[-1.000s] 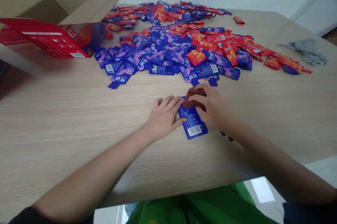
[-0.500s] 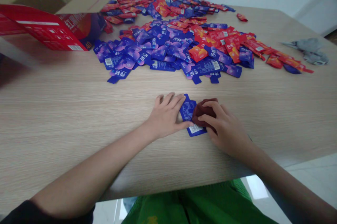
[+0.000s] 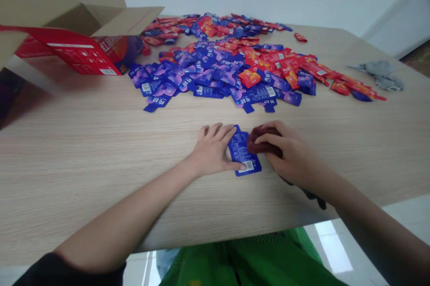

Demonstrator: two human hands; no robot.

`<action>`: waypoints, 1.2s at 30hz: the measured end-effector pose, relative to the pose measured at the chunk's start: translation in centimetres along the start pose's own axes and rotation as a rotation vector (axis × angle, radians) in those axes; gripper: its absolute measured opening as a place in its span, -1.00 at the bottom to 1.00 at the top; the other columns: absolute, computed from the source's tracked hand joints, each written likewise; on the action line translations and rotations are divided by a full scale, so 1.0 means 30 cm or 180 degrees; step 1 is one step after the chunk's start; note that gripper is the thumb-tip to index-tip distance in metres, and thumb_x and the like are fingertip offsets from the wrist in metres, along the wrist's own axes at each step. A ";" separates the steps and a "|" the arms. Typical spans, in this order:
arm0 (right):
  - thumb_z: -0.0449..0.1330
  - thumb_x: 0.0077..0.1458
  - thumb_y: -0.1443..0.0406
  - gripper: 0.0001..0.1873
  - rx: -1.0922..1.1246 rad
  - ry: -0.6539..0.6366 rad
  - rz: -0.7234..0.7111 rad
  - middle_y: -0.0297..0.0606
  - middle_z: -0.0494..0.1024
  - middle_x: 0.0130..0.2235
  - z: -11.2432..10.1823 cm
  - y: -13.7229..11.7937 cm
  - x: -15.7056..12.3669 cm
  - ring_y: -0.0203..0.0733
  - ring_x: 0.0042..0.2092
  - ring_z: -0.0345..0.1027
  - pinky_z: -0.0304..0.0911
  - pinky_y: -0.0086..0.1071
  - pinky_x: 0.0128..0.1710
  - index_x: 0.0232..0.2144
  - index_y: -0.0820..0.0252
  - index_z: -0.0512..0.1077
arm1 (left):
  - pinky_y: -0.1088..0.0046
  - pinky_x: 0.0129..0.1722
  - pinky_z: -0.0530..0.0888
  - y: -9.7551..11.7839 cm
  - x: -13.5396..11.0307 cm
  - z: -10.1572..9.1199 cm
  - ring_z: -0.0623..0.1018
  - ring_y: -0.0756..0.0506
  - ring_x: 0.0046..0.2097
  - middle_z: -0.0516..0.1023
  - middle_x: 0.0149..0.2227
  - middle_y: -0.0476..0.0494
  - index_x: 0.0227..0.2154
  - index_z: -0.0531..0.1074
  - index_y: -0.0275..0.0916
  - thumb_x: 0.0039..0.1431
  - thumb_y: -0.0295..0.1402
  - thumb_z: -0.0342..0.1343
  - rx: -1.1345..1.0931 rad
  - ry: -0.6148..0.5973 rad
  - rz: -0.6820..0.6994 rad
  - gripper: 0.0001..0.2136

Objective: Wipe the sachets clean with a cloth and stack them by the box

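A blue spouted pouch point(image 3: 242, 149) lies flat on the table, its printed side with the barcode facing up. My left hand point(image 3: 215, 149) rests along the pouch's left edge with fingers spread, the thumb on the barcode corner. In my right hand point(image 3: 285, 147) is a bunched dark maroon cloth point(image 3: 264, 139), gripped between thumb and fingers at the pouch's right edge. Some dark items point(image 3: 314, 197) poke out beneath my right wrist; what they are is hidden. Beyond my hands spreads a heap of blue pouches point(image 3: 208, 66) mixed with red and orange ones point(image 3: 289, 64).
An open cardboard box point(image 3: 80, 55), red on its printed side, stands at the back left. A grey crumpled cloth point(image 3: 379, 73) lies at the right. The wooden table's point(image 3: 101, 151) near edge runs just before my green-clad lap point(image 3: 255, 259).
My right hand has moved the maroon cloth slightly right, uncovering more of the pouch's print. My left hand holds its place. The view has tilted up a little.
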State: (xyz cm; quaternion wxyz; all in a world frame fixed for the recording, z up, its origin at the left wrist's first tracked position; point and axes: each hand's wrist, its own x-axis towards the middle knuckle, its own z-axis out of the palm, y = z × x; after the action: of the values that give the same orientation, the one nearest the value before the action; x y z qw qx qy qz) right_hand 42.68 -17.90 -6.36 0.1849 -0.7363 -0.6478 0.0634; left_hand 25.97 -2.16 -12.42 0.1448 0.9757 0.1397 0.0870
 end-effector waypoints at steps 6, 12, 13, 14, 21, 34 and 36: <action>0.13 0.18 0.18 -0.68 -0.0643 0.0104 -0.0111 -0.02 0.32 0.07 0.097 -0.047 0.119 0.10 0.05 0.23 0.29 -0.02 -0.02 -0.07 0.13 0.52 | 0.02 0.20 0.07 0.008 0.000 0.004 0.18 -0.34 0.27 0.23 0.30 -0.26 0.29 0.10 -0.26 -0.10 0.40 -0.04 -0.0011 0.0133 -0.0093 0.02; 0.09 0.21 0.31 -0.73 -0.0818 0.0094 -0.0337 -0.05 0.34 0.07 0.133 -0.054 0.056 0.06 -0.02 0.25 0.28 -0.07 -0.10 -0.17 0.08 0.58 | 0.05 0.19 0.08 0.010 -0.001 -0.009 0.18 -0.34 0.27 0.21 0.31 -0.28 0.29 0.11 -0.27 -0.11 0.41 -0.05 -0.0003 0.0078 -0.0093 0.03; 0.10 0.19 0.33 -0.73 -0.0807 0.0086 -0.0386 -0.06 0.34 0.08 0.128 -0.054 0.039 0.05 -0.03 0.25 0.27 -0.07 -0.11 -0.19 0.06 0.59 | 0.04 0.19 0.08 0.010 -0.001 -0.012 0.18 -0.35 0.27 0.20 0.32 -0.28 0.29 0.11 -0.27 -0.11 0.41 -0.05 0.0006 0.0050 -0.0095 0.03; 0.10 0.18 0.35 -0.73 -0.0789 0.0075 -0.0417 -0.07 0.34 0.08 0.123 -0.054 0.023 0.06 -0.03 0.25 0.27 -0.07 -0.11 -0.19 0.05 0.59 | 0.03 0.19 0.08 0.011 0.000 -0.014 0.17 -0.35 0.28 0.19 0.32 -0.27 0.29 0.10 -0.27 -0.10 0.41 -0.05 0.0019 0.0012 -0.0099 0.03; 0.10 0.13 0.44 -0.67 -0.0612 -0.0039 -0.0429 -0.05 0.34 0.07 0.105 -0.067 -0.065 0.07 -0.02 0.24 0.28 -0.02 -0.08 -0.15 0.06 0.58 | 0.03 0.23 0.03 0.026 0.001 -0.025 0.10 -0.36 0.32 0.10 0.36 -0.27 0.31 0.07 -0.28 -0.10 0.38 -0.03 0.0143 -0.0205 -0.0083 0.03; 0.11 0.04 0.50 -0.65 -0.0197 -0.0022 -0.0128 -0.07 0.31 0.03 0.125 -0.072 -0.169 0.09 0.07 0.22 0.31 0.02 -0.01 -0.19 0.10 0.55 | -0.11 0.27 -0.09 0.056 -0.004 -0.016 0.01 -0.45 0.35 -0.02 0.39 -0.37 0.34 -0.04 -0.36 -0.28 0.38 0.09 0.0207 -0.0381 -0.0211 0.21; 0.12 0.04 0.49 -0.68 -0.0050 -0.0162 -0.0156 -0.09 0.32 0.02 0.104 -0.054 -0.160 0.05 0.06 0.25 0.32 0.00 -0.01 -0.23 0.10 0.56 | -0.12 0.27 -0.08 0.058 -0.008 -0.017 0.01 -0.45 0.35 0.00 0.38 -0.37 0.34 -0.03 -0.36 -0.27 0.37 0.10 0.0202 -0.0321 -0.0202 0.19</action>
State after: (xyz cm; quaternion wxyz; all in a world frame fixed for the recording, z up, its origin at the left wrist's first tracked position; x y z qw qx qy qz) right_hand 39.39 -21.86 -9.35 0.1642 -0.7198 -0.6706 0.0725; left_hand 26.07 -3.68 -11.43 0.1233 0.9780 0.1658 0.0286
